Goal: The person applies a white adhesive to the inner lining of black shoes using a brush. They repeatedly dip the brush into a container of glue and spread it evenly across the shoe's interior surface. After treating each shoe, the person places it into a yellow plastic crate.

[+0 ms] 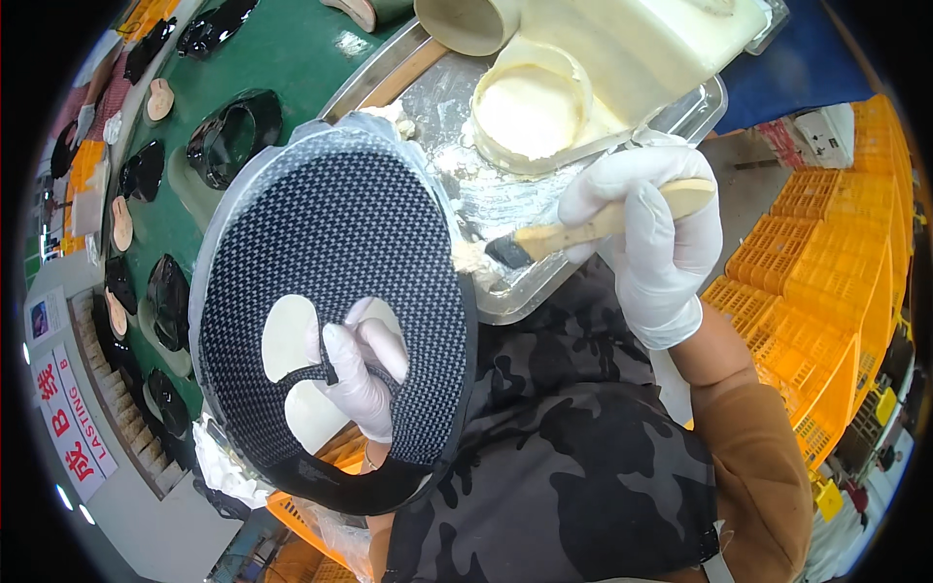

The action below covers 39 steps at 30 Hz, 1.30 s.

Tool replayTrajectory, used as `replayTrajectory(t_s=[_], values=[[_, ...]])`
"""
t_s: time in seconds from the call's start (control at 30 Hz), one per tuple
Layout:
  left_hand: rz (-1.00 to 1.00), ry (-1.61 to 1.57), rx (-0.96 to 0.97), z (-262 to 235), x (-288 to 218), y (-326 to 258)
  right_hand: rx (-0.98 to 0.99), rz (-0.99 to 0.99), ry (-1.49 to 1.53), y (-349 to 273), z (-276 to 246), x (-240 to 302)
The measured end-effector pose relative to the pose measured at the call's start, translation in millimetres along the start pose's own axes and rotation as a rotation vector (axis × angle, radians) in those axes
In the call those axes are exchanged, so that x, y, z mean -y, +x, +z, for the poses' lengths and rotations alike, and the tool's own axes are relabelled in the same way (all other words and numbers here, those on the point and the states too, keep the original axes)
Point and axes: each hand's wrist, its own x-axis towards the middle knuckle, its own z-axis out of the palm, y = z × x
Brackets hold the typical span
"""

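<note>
My right hand, in a white glove, is closed round the wooden handle of a brush. The brush's dark bristles touch whitish paste by the right rim of a shoe upper. This upper is a large oval with a black-and-grey woven lining facing up and a pale, coated-looking border. My left hand, also white-gloved, grips a narrow dark strip at the upper's cut-out openings. Part of that hand and its wrist are hidden behind the upper. Beyond, a round tub of white paste stands in a smeared metal tray.
A large cream container and a beige cup sit at the tray. To the left, a green work surface carries several glossy black uppers and pale soles. Orange crates are stacked at right.
</note>
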Motion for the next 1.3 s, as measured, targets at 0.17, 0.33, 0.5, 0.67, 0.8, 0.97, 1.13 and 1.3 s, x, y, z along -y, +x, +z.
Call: replayTrajectory(t_s=[0.17,0.33,0.5,0.67,0.8,0.97,1.13,1.3], values=[[0.159,0.177,-0.044,9.7,-3.9,2.1,-0.062,-0.157,0.01,27.4,6.8,-0.9],[0.337,0.259,-0.038,9.5,-3.1,11.7,-0.016,-0.056,0.069,14.6,10.8,-4.7],[0.401,0.394,-0.084,30.7,-13.4,14.8,0.054,0.089,0.05,-3.6,3.8,9.6],[0.662,0.379,-0.112,48.7,-6.8,21.6,-0.001,-0.086,0.068,21.2,15.7,4.9],[0.754,0.312,-0.237,53.4,-7.5,37.1,0.107,0.064,0.097,7.0,14.7,6.9],[0.839,0.41,-0.251,41.3,0.1,50.6,0.099,0.084,0.105,9.2,12.9,13.4],[0.929,0.349,-0.273,43.4,-1.6,62.2,0.281,-0.028,0.028,16.0,11.3,0.3],[1.147,0.698,-0.494,33.0,-4.6,78.8,0.209,0.462,0.222,-0.1,15.0,20.0]])
